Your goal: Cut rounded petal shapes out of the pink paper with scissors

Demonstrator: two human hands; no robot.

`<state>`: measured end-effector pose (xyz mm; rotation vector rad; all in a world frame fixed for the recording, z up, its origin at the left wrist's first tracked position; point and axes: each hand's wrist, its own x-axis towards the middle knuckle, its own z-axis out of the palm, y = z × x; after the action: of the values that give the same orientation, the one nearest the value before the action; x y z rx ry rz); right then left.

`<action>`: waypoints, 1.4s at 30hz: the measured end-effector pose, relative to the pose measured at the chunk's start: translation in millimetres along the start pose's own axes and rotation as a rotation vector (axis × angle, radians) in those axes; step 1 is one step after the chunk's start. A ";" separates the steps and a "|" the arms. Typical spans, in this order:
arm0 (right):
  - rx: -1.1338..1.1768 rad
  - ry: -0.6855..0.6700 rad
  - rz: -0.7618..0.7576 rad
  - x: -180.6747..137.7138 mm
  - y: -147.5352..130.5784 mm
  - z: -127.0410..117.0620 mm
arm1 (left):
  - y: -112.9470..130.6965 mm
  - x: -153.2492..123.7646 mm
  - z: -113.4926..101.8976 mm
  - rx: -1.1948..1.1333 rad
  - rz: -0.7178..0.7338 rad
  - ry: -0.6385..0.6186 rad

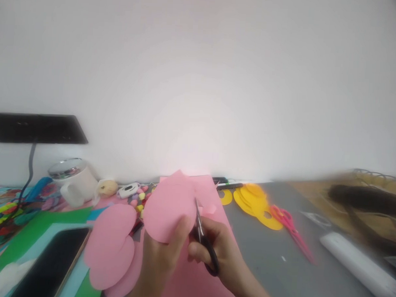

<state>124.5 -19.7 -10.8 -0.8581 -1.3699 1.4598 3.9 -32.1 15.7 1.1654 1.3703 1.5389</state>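
Observation:
My left hand (165,256) pinches a round piece of pink paper (171,204), its thumb lying over the lower right of the disc. In my right hand (218,243) is a pair of scissors (199,227) with black handles; the blades point up along the disc's right edge, where a strip of pink paper curls away. Beneath both hands lies a larger pink sheet (195,279). Several cut pink paper rounds (111,250) overlap to the left of my left hand.
Left stand a phone (50,264), green paper (68,217), a white mug (75,184) and small coloured beads or pompoms. Right lie yellow paper pieces (251,201), pink scissors (293,231) and a white power strip or bar (360,265) on the grey surface. A wall rises behind.

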 end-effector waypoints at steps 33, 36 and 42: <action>0.005 0.009 0.020 -0.7 1.3 0.1 | 2.7 0.7 3.9 -0.070 -0.020 0.063; -0.012 0.017 0.053 -1.7 0.9 0.8 | 5.5 -0.7 5.2 -0.074 -0.020 0.074; -0.005 0.011 0.054 -1.4 -2.7 2.2 | 8.1 -1.5 3.5 -0.018 -0.061 0.098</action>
<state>123.4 -21.9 -8.0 -0.9120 -1.3520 1.4909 8.0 -33.5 23.6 1.0399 1.4405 1.5792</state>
